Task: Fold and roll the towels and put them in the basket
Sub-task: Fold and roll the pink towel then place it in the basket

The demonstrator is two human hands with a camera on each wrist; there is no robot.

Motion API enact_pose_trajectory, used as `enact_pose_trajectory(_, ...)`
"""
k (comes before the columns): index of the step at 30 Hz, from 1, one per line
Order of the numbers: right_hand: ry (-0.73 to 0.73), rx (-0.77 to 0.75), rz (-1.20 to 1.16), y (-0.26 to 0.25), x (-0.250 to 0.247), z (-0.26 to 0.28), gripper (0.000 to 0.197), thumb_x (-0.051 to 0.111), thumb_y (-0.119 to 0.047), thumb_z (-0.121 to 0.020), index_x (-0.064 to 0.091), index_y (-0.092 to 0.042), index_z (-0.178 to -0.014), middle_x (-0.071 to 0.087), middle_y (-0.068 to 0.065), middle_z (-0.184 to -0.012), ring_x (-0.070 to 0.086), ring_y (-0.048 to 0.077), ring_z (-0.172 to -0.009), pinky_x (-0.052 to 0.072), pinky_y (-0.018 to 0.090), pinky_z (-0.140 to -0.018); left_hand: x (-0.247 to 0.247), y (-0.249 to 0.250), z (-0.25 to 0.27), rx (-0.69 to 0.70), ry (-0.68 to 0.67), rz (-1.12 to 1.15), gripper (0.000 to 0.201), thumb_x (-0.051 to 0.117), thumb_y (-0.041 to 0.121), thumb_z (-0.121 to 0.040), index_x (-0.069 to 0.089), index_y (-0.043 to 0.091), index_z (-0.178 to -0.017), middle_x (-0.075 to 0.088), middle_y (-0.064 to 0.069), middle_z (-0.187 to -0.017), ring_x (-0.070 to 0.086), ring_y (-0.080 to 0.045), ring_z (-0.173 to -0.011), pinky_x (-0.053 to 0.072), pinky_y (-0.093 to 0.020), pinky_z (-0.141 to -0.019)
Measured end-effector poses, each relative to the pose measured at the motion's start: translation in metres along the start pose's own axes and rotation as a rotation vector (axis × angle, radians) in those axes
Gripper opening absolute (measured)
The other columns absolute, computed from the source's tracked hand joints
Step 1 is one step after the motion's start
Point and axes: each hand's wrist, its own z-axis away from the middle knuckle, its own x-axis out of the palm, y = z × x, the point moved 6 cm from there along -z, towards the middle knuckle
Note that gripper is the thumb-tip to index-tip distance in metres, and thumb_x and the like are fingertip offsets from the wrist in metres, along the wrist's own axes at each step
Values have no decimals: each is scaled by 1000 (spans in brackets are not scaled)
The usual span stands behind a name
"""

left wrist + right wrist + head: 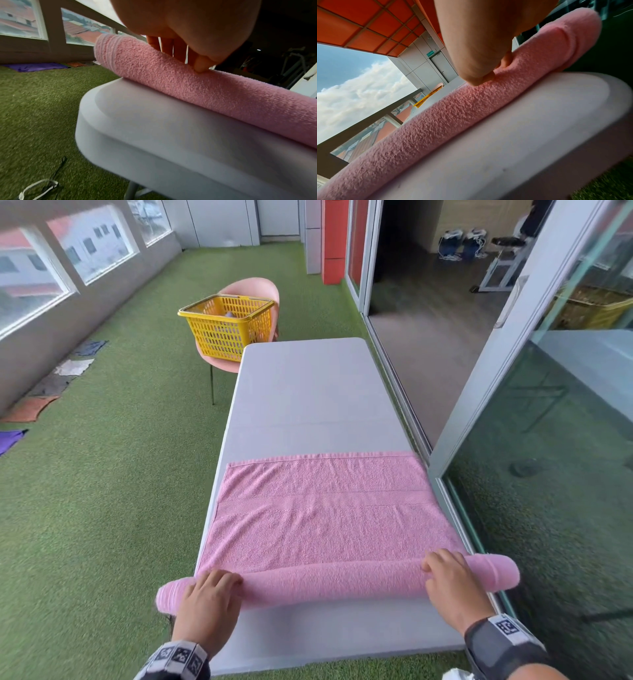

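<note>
Left hand: left hand (208, 599) lies palm-down on top of the roll near its left end; fingers curled over the far side of the roll, thumb tip pressing into the near side in the left wrist view. Wrist band with black-and-white markers.
Right hand: right hand (452, 583) lies on the roll near its right end, fingers curved over the top, thumb dug into the terry on the near side. Same kind of marked band on the wrist.
Hands, spacing: well apart, one toward each end of the roll.
Towel, rolled part: pink towel (329, 518), its near portion wound into a tight tube lying crosswise on the table; both ends of the tube overhang the table's side edges.
Towel, flat part: the rest lies spread flat beyond the roll, covering the table's width, far hem straight, a woven band running across the middle.
Table: grey table (308, 392), long and narrow, rounded corners; a bare strip between the roll and the near edge, bare top beyond the towel.
Basket: yellow basket (227, 326) sits on a pink chair (255, 289) just past the table's far left corner; something pale inside, too small to tell.
Ground: green turf (120, 474); several cloths (73, 368) laid along the left wall under the windows.
</note>
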Motion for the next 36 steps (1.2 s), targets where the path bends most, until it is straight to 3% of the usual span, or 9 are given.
enact_pose_trajectory(5, -55, 16, 112, 4, 16, 11, 53, 63, -21, -82, 54, -28, -134, 53, -12, -135, 44, 12, -130, 36, 32, -114, 12, -4, 14, -32, -107, 21, 59, 58, 48, -62, 63, 35, -119, 63, 20, -117, 52, -12, -111, 51, -43, -84)
enact_pose_trajectory(9, -60, 7, 167, 1, 15, 10, 54, 60, -22, -87, 52, -28, -140, 52, -11, -141, 41, 13, -135, 30, 33, -118, 12, -3, 17, -77, -79, 33, 45, 51, 52, -64, 65, 39, -105, 65, 22, -103, 57, -16, -97, 48, -41, -72)
enact_pose_trajectory(17, -73, 21, 154, -1, 4, 1, 25, 53, -28, -86, 69, -29, -105, 65, -15, -116, 48, 14, -108, 42, 34, -96, 9, -2, 20, -115, -16, 26, 28, 44, 47, -69, 67, 38, -83, 63, 24, -84, 59, -16, -86, 43, -39, -70)
enact_pose_trajectory(21, -102, 32, 171, -3, 3, 1, 21, 49, -35, -89, 68, -29, -95, 63, -19, -103, 42, 10, -100, 34, 32, -85, 16, -7, 19, -173, -81, 2, 32, 34, 48, -74, 63, 35, -76, 58, 23, -82, 54, -13, -91, 34, -36, -75)
enact_pose_trajectory(27, -152, 86, 124, 7, 8, 4, 19, 48, -39, -85, 61, -28, -76, 61, -14, -81, 43, 8, -90, 40, 33, -78, 10, -4, 11, -199, -73, -80, 33, 32, 48, -78, 59, 34, -67, 47, 17, -89, 40, -11, -91, 30, -36, -79)
enact_pose_trajectory(31, -161, 93, 69, 3, 1, 5, 24, 54, -32, -86, 52, -20, -66, 55, -8, -69, 52, 14, -83, 45, 35, -71, -6, -1, 0, -198, -25, -138, 15, 58, 52, -73, 62, 41, -83, 45, 11, -93, 40, -14, -89, 38, -38, -77)
enact_pose_trajectory(32, -171, 93, 63, 3, 0, 4, 26, 55, -31, -87, 51, -17, -66, 57, -4, -67, 55, 16, -78, 45, 36, -68, -10, -2, -2, -206, -16, -116, 20, 65, 50, -72, 62, 42, -90, 46, 9, -93, 43, -16, -87, 41, -39, -74)
enact_pose_trajectory(34, -179, 94, 49, 4, -1, 0, 30, 55, -30, -88, 48, -14, -63, 59, -1, -66, 56, 15, -68, 39, 32, -58, -10, -3, -9, -163, 18, -54, 22, 68, 41, -75, 63, 36, -95, 51, 6, -91, 47, -19, -81, 43, -37, -67)
enact_pose_trajectory(36, -179, 84, 29, 4, -2, -5, 27, 56, -27, -90, 51, -18, -65, 57, -5, -67, 53, 10, -65, 33, 27, -54, -10, 1, -14, -74, 66, 28, 17, 76, 24, -76, 66, 29, -88, 53, 6, -85, 52, -20, -75, 40, -33, -61)
